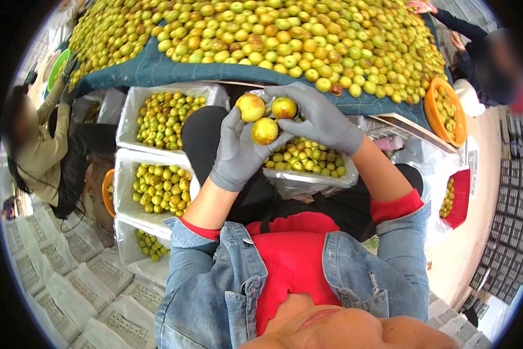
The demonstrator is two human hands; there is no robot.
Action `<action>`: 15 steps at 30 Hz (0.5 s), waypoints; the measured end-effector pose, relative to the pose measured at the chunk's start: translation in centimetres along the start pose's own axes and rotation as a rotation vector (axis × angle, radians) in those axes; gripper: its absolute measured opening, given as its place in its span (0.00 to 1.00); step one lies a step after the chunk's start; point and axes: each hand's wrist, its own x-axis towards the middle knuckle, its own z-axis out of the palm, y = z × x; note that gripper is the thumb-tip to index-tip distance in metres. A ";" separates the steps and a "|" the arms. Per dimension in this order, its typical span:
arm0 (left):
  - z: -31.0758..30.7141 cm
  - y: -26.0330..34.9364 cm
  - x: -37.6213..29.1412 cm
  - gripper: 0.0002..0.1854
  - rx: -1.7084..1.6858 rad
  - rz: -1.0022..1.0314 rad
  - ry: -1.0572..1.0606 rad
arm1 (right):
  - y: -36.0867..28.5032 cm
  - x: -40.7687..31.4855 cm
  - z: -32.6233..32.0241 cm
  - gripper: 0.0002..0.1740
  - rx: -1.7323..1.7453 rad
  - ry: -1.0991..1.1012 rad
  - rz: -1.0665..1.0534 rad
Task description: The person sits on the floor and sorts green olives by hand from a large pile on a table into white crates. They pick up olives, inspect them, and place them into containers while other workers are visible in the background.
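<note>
Both my hands wear grey gloves and meet above a lined crate of small round fruit [305,159] between my knees. My left hand [244,148] is palm up, with one yellow-green fruit [250,107] by its thumb and a second fruit [264,131] on its fingers. A third fruit [283,107] sits between the thumb and fingers of my right hand [316,118]. The three fruits lie close together. In front of the hands, a large heap of the same fruit [261,35] covers a table draped with blue-green cloth [157,72].
Plastic-lined crates [126,118] of fruit stand at the left. An orange basket [461,126] and a red container [461,200] hold fruit at the right. Co-workers sit at the left [39,131] and upper right [475,56]. More lined crates [100,279] cover the lower left floor.
</note>
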 end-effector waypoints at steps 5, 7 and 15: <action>1.6 -2.0 3.2 0.33 -0.038 -0.156 -0.063 | 3.8 -3.8 -3.5 0.30 0.713 0.106 0.297; 0.0 -2.6 5.0 0.30 0.004 -0.205 -0.057 | 5.4 -5.3 -4.9 0.32 0.975 0.140 0.332; 3.3 -5.5 13.2 0.27 0.443 -0.280 -0.239 | 9.1 -8.9 -7.8 0.36 1.033 0.331 0.363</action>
